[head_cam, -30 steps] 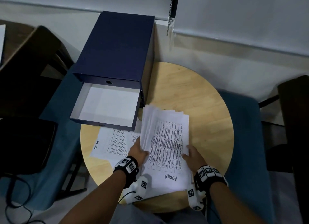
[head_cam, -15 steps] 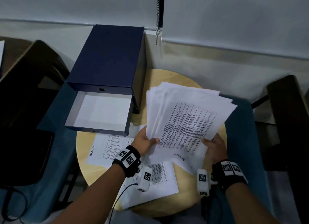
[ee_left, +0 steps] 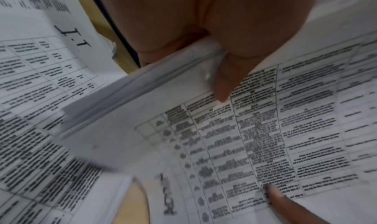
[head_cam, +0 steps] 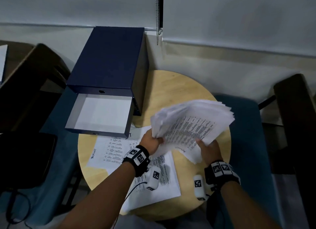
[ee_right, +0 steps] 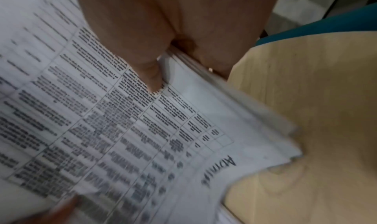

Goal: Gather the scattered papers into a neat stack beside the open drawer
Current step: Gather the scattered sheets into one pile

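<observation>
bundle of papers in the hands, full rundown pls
The bundle of papers is a thick sheaf of white sheets, the top one printed with a ruled table of small black text and a handwritten "ADMIN" near one end. It is held tilted above the round wooden table, right of the open drawer, its far edges fanned and uneven. The left hand grips its left edge, thumb on top; the right hand grips the near edge likewise. It is motion-blurred.
</observation>
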`<action>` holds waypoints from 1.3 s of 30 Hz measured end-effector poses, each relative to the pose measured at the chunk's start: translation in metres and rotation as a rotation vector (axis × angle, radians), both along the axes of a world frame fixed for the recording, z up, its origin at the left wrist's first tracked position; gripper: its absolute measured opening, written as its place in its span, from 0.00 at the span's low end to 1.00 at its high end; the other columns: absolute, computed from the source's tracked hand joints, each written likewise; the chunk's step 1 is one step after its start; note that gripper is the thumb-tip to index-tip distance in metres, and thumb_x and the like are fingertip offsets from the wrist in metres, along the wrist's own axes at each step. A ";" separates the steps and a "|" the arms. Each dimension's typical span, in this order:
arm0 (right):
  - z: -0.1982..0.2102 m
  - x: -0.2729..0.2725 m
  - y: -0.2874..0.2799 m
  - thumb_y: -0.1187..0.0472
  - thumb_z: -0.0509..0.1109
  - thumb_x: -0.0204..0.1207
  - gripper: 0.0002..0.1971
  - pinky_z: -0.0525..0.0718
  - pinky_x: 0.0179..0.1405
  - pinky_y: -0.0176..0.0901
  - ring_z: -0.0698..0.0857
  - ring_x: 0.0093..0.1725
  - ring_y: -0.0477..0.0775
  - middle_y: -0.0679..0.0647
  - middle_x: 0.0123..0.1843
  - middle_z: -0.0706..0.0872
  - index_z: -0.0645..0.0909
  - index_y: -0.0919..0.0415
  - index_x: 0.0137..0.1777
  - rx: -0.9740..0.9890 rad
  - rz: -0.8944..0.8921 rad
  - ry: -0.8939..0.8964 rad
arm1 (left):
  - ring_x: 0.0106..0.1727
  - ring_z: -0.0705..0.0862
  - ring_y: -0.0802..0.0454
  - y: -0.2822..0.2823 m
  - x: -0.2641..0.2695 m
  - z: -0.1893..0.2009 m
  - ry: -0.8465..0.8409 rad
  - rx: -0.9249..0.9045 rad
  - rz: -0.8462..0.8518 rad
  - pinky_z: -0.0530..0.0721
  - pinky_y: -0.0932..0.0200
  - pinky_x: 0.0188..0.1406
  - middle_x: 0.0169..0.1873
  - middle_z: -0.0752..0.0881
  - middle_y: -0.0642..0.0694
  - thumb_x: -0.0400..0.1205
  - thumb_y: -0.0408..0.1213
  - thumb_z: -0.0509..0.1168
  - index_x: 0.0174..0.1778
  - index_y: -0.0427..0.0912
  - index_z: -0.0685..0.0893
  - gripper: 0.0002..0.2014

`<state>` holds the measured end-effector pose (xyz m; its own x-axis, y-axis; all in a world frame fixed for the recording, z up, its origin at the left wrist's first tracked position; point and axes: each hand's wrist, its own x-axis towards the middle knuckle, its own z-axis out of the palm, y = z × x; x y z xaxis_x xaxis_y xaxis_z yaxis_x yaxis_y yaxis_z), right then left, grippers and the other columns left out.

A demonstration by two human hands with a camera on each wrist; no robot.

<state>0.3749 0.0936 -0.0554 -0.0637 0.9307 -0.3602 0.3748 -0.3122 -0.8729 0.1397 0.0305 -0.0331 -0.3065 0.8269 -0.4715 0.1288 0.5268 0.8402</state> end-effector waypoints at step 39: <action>-0.073 0.034 -0.024 0.65 0.71 0.77 0.29 0.76 0.69 0.52 0.80 0.71 0.65 0.60 0.74 0.79 0.69 0.60 0.77 -0.445 0.046 -0.366 | 0.31 0.80 0.44 -0.066 -0.035 -0.022 0.603 -0.262 -0.046 0.77 0.58 0.30 0.32 0.83 0.41 0.85 0.34 0.60 0.50 0.39 0.83 0.07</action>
